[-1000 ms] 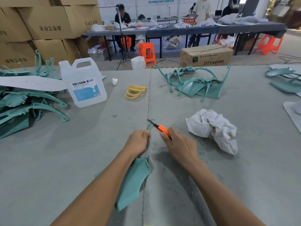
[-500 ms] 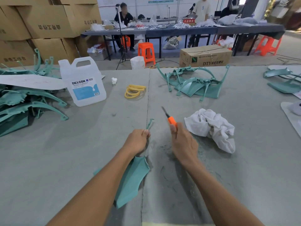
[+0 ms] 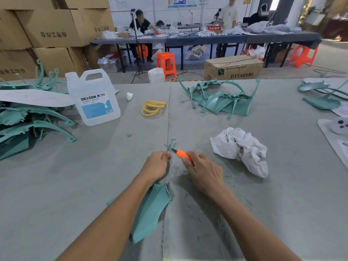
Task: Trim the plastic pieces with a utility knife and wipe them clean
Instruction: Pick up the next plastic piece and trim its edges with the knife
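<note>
1. Plastic piece (image 3: 150, 210), teal, lies at lower centre of the frame, under the left forearm.
2. Left hand (image 3: 156, 165) curls around its thin stem.
3. Right hand (image 3: 204, 172) grips the orange utility knife (image 3: 181, 153), blade tip beside the stem.

The left hand (image 3: 157, 164) hides part of the plastic piece (image 3: 150, 213), the right hand (image 3: 205, 172) much of the utility knife (image 3: 181, 153).

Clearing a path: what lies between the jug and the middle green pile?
Head view: a coil of yellow bands and, nearer the jug, a small white wad.
</note>
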Available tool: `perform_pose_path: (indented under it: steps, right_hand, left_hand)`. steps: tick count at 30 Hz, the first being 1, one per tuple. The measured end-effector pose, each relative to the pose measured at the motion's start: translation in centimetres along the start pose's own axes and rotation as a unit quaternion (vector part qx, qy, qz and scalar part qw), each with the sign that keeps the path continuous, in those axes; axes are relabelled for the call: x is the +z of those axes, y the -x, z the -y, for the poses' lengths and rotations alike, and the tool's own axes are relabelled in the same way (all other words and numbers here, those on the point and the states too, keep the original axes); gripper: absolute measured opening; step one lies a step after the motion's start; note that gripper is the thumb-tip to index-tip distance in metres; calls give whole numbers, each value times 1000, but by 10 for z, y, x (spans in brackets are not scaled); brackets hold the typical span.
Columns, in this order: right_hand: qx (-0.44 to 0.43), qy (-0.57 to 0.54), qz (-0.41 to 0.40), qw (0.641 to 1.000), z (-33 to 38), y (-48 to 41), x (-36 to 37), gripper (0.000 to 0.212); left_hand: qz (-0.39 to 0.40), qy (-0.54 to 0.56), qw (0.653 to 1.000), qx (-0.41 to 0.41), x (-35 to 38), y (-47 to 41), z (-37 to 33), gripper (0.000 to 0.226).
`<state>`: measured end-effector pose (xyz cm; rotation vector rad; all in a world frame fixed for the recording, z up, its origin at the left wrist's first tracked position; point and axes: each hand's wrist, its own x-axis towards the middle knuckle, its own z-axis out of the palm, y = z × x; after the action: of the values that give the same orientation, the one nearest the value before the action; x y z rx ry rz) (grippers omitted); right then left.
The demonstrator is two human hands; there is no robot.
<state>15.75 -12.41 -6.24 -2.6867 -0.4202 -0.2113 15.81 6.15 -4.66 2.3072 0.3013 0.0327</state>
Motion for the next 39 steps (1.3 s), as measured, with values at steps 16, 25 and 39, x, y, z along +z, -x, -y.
perform_pose_path:
  steps: [16,25,39]
  right_hand:
    - [87,-175,-56,979,2,-3,-4,41]
    - [71,-209,-51,974,-8,-9,-6,38]
    - [-104,-25,56,993,5,45,-41,51]
  left_hand:
    - [-4,6,1000,-4,0,0,2,35]
    - [-30,-88,991,99,-9,17,-8,47]
    - [-21,-256,966,22,-18,149,49,124]
